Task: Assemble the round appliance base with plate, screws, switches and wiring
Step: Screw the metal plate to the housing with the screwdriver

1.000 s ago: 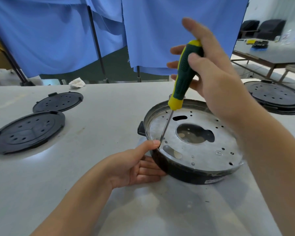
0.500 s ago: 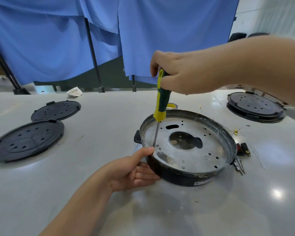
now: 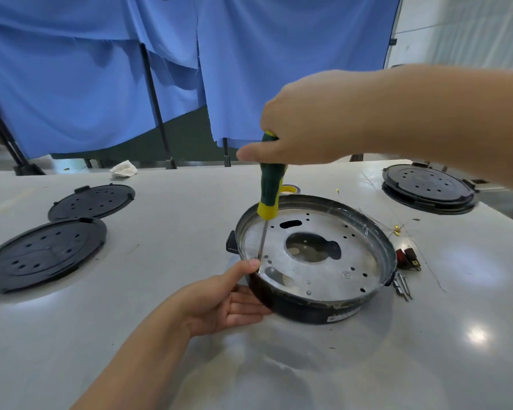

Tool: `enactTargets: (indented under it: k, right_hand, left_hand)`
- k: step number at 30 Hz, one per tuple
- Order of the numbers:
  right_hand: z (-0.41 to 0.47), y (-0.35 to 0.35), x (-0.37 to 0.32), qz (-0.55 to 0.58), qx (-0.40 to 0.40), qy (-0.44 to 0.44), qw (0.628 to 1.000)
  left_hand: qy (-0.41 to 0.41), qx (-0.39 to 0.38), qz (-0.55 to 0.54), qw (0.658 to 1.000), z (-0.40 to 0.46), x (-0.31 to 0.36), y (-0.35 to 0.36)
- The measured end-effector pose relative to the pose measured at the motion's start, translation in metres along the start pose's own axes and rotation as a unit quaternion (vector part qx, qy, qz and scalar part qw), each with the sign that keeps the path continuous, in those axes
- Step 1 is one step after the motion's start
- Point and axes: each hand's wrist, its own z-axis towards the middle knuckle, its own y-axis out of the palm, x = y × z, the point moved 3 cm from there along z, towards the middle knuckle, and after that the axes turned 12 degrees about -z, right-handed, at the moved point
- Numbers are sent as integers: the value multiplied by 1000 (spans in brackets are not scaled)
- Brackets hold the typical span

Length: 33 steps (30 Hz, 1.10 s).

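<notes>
The round black appliance base (image 3: 314, 309) stands on the white table with a perforated metal plate (image 3: 317, 270) set inside its rim. My right hand (image 3: 305, 122) grips the top of a green and yellow screwdriver (image 3: 269, 187), held nearly upright. Its tip meets the plate at the near-left edge, beside my left thumb. My left hand (image 3: 219, 303) holds the base's left side, thumb on the rim, fingers under the wall. A red and black switch (image 3: 407, 257), loose screws (image 3: 402, 287) and thin wires (image 3: 397, 230) lie right of the base.
Two black perforated covers (image 3: 42, 253) (image 3: 91, 201) lie at the left. Another black round unit (image 3: 428, 187) sits at the far right. A yellow tape roll (image 3: 289, 189) peeks out behind the base. Blue cloth hangs on stands behind the table.
My right hand has closed from a loose fingertip hold onto the screwdriver's top and brought the tool more upright. The left hand has stayed on the base's rim.
</notes>
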Motion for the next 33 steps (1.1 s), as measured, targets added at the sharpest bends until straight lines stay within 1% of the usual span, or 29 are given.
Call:
enactTargets:
  k: [1,2,4,5,6,7,8,10,11,12,15,16,17,18,20,21,22,23,25,26,27,29,31,32,33]
  right_hand:
    - [-1,0,0,-13,10,4,1000]
    - [-2,1,-2,7,-1,0,1000]
    - [-5,5,-7,126,-45,-27,991]
    - [-5,6,-10,178,-52,-44,982]
    - [-5,5,-13,201,-49,-58,977]
    - [-6,3,-14,197,-36,-69,977]
    - [-6,0,-13,164,-13,-67,984]
    - [-7,-4,-11,33,38,-40,998]
    - [-7,-5,-11,-11,49,-30,998]
    - [-7,-4,-13,-12,44,-29,999]
    - [-5,-2,-20,146,-3,-49,988]
    - [-3,-2,-19,168,-11,-52,984]
    - [-3,-5,-18,164,-9,-52,985]
    - [-3,-7,-16,132,4,-47,990]
    - [-3,-8,-13,15,51,-20,998]
    - [-3,-7,-13,-11,65,-9,998]
    - [-3,-5,-13,0,54,-8,999]
    - [-4,-3,-15,62,29,-16,998]
    - [-6,0,-21,202,-22,-50,978]
    - [-6,0,-24,231,-23,-64,970]
    - [-6,0,-25,224,-8,-80,971]
    - [-8,-1,-24,134,48,-86,986]
    - [-9,-4,-16,-6,94,-29,995]
    - [-9,-5,-14,-50,104,-9,993]
    - [-10,-4,-13,-51,104,-9,993]
  left_hand:
    - [0,0,0,1000,0,0,0]
    - [1,0,-1,1000,0,0,0]
    - [2,0,-2,1000,0,0,0]
    - [2,1,-3,1000,0,0,0]
    - [2,3,-5,1000,0,0,0]
    - [2,4,-6,1000,0,0,1]
    - [2,6,-6,1000,0,0,1]
    - [4,10,-5,1000,0,0,1]
    - [4,10,-5,1000,0,0,1]
    - [4,10,-4,1000,0,0,1]
    - [6,7,-6,1000,-1,1,2]
    - [7,7,-7,1000,-2,1,2]
    - [8,8,-8,1000,-2,1,2]
    - [8,8,-8,1000,-2,0,2]
    - [9,7,-6,1000,-3,0,3]
    - [10,8,-5,1000,-3,0,4]
    - [10,9,-4,1000,-3,0,4]
    - [10,9,-4,1000,-3,0,3]
    - [11,7,-5,1000,-3,0,2]
    - [9,5,-6,1000,-2,0,1]
    - [5,3,-7,1000,-2,0,1]
    - [2,3,-9,1000,-2,0,2]
    - [5,6,-10,1000,-2,0,2]
    - [5,7,-10,1000,-1,0,2]
    - [5,7,-10,1000,-2,0,2]
